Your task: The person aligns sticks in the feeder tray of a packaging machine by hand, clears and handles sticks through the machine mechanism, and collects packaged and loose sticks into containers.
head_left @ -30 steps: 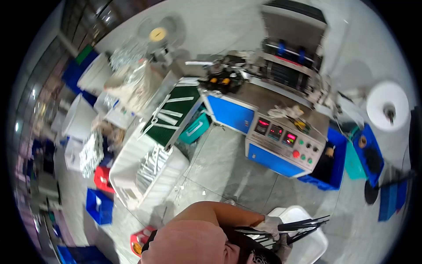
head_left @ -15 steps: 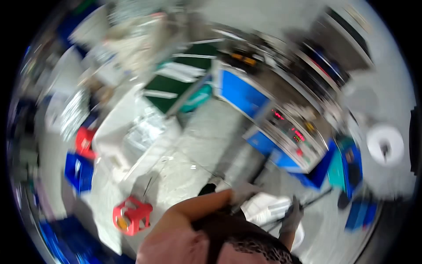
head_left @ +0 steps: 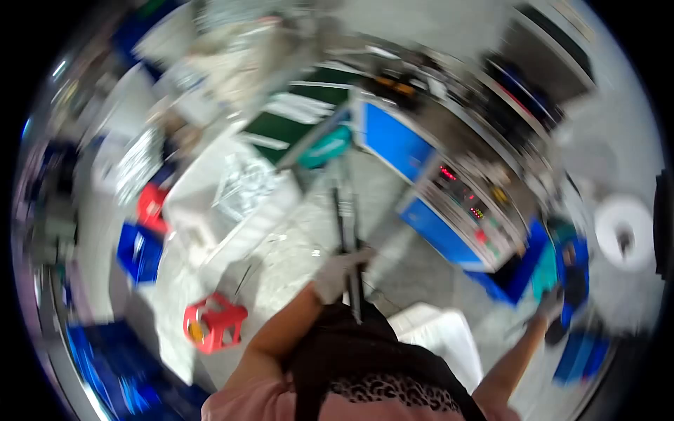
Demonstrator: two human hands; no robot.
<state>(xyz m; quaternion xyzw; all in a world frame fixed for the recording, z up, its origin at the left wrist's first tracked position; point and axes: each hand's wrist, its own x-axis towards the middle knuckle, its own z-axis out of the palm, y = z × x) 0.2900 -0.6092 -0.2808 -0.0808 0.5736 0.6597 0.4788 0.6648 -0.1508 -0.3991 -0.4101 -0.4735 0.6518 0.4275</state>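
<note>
My left hand (head_left: 338, 275), in a pale glove, is closed round long, thin, dark strips or bars (head_left: 345, 231) that stand out in front of my body. What kind they are does not show, and their far ends are blurred. My right hand (head_left: 552, 303), also gloved, is stretched far out to the right. It is beside a blue and dark upright thing (head_left: 576, 270) and just above a dark rounded piece (head_left: 556, 331); whether it touches either I cannot tell. Its fingers are smeared. Between my arms stands a white bin (head_left: 442, 333), partly hidden by my apron.
A machine (head_left: 456, 203) with blue panels and red lit digits stands ahead to the right. A green conveyor belt (head_left: 295, 112) carries white strips toward a white tub (head_left: 232, 238) with clear, shiny pieces. A red stool (head_left: 214, 323) and blue bins (head_left: 140, 252) are at left.
My left hand has moved left with the dark strips, which now point forward. My right hand has left the place by the white bin and swung out to the right.
</note>
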